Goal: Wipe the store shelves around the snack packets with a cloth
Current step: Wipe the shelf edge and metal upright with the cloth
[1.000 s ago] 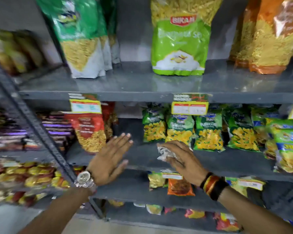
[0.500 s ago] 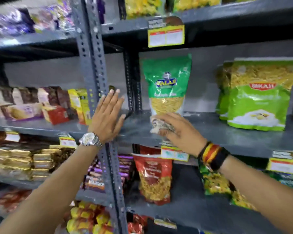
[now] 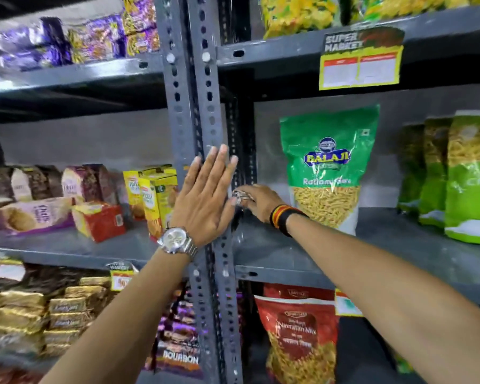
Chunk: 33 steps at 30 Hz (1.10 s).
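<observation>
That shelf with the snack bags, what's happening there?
A person is cleaning it. The right hand presses a crumpled cloth into the shelf's back left corner, just left of an upright green Balaji Ratlami Sev packet. The left hand, open and flat, rests against the grey slotted upright post.

View: raised from the lower shelves a second ago to the shelf (image 3: 372, 245) carrying the green Balaji packet (image 3: 327, 167).
Right hand (image 3: 257, 200): carried the cloth (image 3: 240, 195) further left, now beside the upright post (image 3: 205, 120).
Left hand (image 3: 205, 200): from open air onto the post, flat.
</observation>
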Motion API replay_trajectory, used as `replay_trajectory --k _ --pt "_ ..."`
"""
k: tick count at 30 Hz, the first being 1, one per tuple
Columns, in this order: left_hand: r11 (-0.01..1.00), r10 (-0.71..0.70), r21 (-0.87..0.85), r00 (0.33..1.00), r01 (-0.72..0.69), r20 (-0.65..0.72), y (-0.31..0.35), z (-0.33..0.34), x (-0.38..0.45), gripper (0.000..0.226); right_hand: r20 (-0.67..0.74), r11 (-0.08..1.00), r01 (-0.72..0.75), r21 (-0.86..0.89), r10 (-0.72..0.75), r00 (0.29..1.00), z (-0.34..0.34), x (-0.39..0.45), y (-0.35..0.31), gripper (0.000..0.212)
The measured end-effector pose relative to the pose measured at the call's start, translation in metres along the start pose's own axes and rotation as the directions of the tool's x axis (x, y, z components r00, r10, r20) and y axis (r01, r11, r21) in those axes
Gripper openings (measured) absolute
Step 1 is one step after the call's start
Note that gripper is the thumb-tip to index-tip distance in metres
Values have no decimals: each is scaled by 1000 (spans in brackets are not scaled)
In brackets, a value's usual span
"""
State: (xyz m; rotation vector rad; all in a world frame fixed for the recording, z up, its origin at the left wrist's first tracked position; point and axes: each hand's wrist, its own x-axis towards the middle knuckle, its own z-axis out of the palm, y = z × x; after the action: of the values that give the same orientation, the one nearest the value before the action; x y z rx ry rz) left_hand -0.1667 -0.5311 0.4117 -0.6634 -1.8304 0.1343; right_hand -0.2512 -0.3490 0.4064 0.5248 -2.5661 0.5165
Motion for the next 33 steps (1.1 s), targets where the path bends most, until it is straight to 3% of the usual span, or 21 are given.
replay_trajectory --k 6,10,13,16,21,23,25,28,33 --pt "1000 18 -1 998 -18 -56 -4 9 -1 66 61 979 -165 -117 173 983 39 60 45 24" --pt "1000 26 -12 996 -27 -81 -5 11 -1 66 192 946 -260 -193 296 936 49 62 47 36" --pt "1000 30 -5 996 -31 -88 -4 10 -1 66 269 951 -255 -175 295 917 58 62 49 39" --pt "1000 22 -11 996 -23 -83 -3 8 -1 66 343 972 -225 -66 234 910 56 56 50 43" --pt "1000 13 1 998 -13 -61 -1 5 -1 66 367 989 -66 133 13 930 32 -2 19 39" --pt "1000 6 6 999 -6 -49 -1 3 0 66 440 975 -5 220 -94 893 18 -25 11 38" --pt "1000 0 6 999 0 -35 0 1 0 66 496 956 -38 292 -117 861 2 -34 9 37" --pt "1000 -12 -24 999 11 -34 6 1 2 67 374 938 -64 340 -73 925 -3 -17 15 35" --pt "999 -48 -26 995 46 -87 12 8 2 70 261 978 -176 108 143 955 24 27 37 35"
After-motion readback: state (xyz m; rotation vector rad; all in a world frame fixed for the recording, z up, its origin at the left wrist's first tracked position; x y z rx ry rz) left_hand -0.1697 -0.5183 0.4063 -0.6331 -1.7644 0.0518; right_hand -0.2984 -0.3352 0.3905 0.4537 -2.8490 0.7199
